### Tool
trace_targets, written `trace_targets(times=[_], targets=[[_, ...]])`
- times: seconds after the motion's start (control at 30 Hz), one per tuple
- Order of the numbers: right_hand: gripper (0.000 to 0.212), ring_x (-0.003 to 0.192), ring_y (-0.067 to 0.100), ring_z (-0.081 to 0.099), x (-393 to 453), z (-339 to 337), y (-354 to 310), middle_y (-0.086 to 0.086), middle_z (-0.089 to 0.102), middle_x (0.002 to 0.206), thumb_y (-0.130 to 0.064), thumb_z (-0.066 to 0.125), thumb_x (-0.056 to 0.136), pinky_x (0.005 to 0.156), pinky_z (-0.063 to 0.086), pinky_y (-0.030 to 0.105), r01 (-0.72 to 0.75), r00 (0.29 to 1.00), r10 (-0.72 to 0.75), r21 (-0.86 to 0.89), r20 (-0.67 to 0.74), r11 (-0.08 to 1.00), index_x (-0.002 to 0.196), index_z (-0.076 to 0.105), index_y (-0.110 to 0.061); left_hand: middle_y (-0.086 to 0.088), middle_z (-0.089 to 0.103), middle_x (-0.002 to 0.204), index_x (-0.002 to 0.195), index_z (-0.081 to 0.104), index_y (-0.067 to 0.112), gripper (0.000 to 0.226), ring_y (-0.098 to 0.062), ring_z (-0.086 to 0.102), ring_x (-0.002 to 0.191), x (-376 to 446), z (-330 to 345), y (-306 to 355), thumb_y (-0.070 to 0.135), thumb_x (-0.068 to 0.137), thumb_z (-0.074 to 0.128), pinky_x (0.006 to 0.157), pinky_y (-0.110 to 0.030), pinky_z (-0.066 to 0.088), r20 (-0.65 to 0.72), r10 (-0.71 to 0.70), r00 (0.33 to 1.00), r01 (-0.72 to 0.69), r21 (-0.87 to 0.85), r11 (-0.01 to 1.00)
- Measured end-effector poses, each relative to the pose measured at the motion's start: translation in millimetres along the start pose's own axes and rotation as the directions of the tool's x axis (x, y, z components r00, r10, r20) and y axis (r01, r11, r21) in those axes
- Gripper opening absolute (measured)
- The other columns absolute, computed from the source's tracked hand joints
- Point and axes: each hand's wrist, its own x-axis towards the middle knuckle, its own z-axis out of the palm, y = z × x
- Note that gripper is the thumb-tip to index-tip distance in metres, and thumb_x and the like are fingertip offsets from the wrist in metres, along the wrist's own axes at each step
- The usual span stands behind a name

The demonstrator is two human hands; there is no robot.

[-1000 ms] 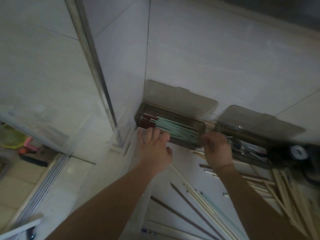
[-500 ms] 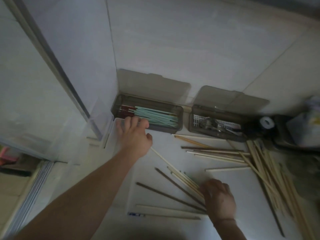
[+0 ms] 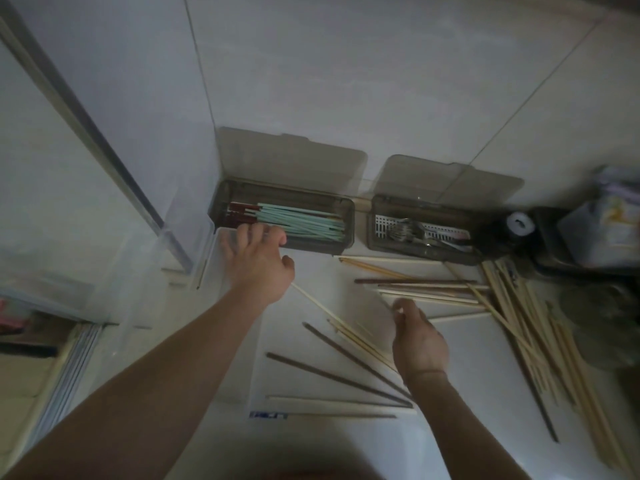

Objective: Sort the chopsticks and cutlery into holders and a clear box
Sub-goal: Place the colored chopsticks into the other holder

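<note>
Green chopsticks (image 3: 304,224) are held in the left box (image 3: 221,206); forks (image 3: 408,232) in the box (image 3: 374,233) beside it. Left hand (image 3: 258,265) fingers rest straight on its rim; right hand (image 3: 417,341) fingers cannot be told

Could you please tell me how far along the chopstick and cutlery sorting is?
Partly done. The left holder already has green and red chopsticks, the right holder metal cutlery. The left hand rests at the left holder; the right hand reaches toward the loose wooden chopsticks, many unsorted.
</note>
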Motion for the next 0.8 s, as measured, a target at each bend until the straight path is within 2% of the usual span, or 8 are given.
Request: trace_targets(times=[0.1, 0.2, 0.27, 0.4, 0.47, 0.6, 0.7, 0.8], targets=[[0.021, 0.083, 0.029, 0.062, 36, -8, -31, 0.004, 0.066, 0.103, -0.024, 0.040, 0.100, 0.063, 0.036, 0.027, 0.089, 0.996, -0.091, 0.081, 0.016, 0.993, 0.115, 0.054, -0.026, 0.004, 0.044, 0.117, 0.108, 0.049, 0.034, 0.029, -0.026, 0.032, 0.123, -1, 0, 1, 0.037, 0.082, 0.061, 0.117, -0.057, 0.008, -0.005, 0.007, 1.000, -0.007, -0.009, 1.000], [0.046, 0.098, 0.027, 0.060, 74, -10, -62, 0.007, 0.062, 0.114, 0.010, 0.056, 0.080, 0.075, 0.043, 0.024, 0.243, 0.966, -0.254, 0.193, 0.037, 0.951, 0.117, 0.059, -0.016, 0.004, 0.043, 0.117, 0.109, 0.049, 0.035, 0.030, -0.025, 0.032, 0.123, -1, -1, 0, 0.038, 0.081, 0.061, 0.116, -0.056, 0.009, -0.005, 0.019, 1.000, -0.019, 0.011, 1.000], [0.055, 0.102, 0.029, 0.058, 100, -6, -83, 0.011, 0.061, 0.113, 0.021, 0.057, 0.066, 0.083, 0.041, 0.023, 0.345, 0.932, -0.360, 0.210, 0.036, 0.915, 0.111, 0.064, -0.010, 0.005, 0.042, 0.115, 0.110, 0.050, 0.035, 0.031, -0.023, 0.032, 0.121, -1, -3, 0, 0.038, 0.082, 0.060, 0.115, -0.055, 0.009, 0.004, 0.029, 1.000, -0.029, 0.012, 1.000], [0.047, 0.094, 0.034, 0.060, 149, 10, -117, 0.016, 0.062, 0.104, 0.022, 0.055, 0.063, 0.085, 0.045, 0.029, 0.493, 0.856, -0.511, 0.171, 0.081, 0.853, 0.098, 0.070, -0.005, 0.005, 0.041, 0.116, 0.111, 0.049, 0.034, 0.032, -0.024, 0.032, 0.122, -2, -5, 0, 0.037, 0.080, 0.058, 0.117, -0.060, 0.007, 0.008, 0.039, 0.999, -0.039, 0.012, 0.999], [0.048, 0.097, 0.034, 0.060, 169, 22, -127, 0.016, 0.063, 0.105, 0.021, 0.057, 0.062, 0.090, 0.049, 0.032, 0.529, 0.826, -0.548, 0.155, 0.134, 0.835, 0.099, 0.072, -0.006, 0.004, 0.040, 0.119, 0.113, 0.048, 0.034, 0.033, -0.024, 0.030, 0.125, -1, -7, 1, 0.036, 0.081, 0.057, 0.117, -0.061, 0.004, 0.029, 0.028, 0.999, -0.028, -0.010, 1.000], [0.050, 0.106, 0.034, 0.060, 188, 36, -132, 0.020, 0.065, 0.111, 0.021, 0.060, 0.062, 0.099, 0.043, 0.032, 0.571, 0.778, -0.582, 0.123, 0.237, 0.812, 0.106, 0.071, -0.001, 0.002, 0.039, 0.125, 0.117, 0.046, 0.032, 0.036, -0.026, 0.027, 0.129, -2, -11, 3, 0.035, 0.083, 0.055, 0.118, -0.061, 0.002, 0.053, 0.014, 0.998, -0.013, -0.017, 1.000], [0.044, 0.101, 0.039, 0.061, 188, 32, -119, 0.022, 0.067, 0.103, 0.022, 0.062, 0.060, 0.097, 0.045, 0.037, 0.574, 0.797, -0.586, 0.114, 0.148, 0.811, 0.096, 0.073, 0.000, 0.002, 0.039, 0.124, 0.116, 0.046, 0.032, 0.035, -0.026, 0.028, 0.129, -2, -11, 3, 0.035, 0.083, 0.055, 0.118, -0.061, 0.003, 0.054, 0.009, 0.998, -0.008, -0.018, 1.000], [0.025, 0.096, 0.036, 0.056, 169, 26, -94, 0.011, 0.068, 0.096, 0.002, 0.059, 0.068, 0.086, 0.048, 0.039, 0.597, 0.797, -0.594, -0.007, -0.109, 0.802, 0.086, 0.074, -0.008, 0.003, 0.040, 0.120, 0.113, 0.046, 0.033, 0.032, -0.025, 0.029, 0.127, -3, -11, 2, 0.035, 0.082, 0.055, 0.118, -0.060, 0.004, 0.041, 0.012, 0.999, -0.011, -0.031, 0.999]])
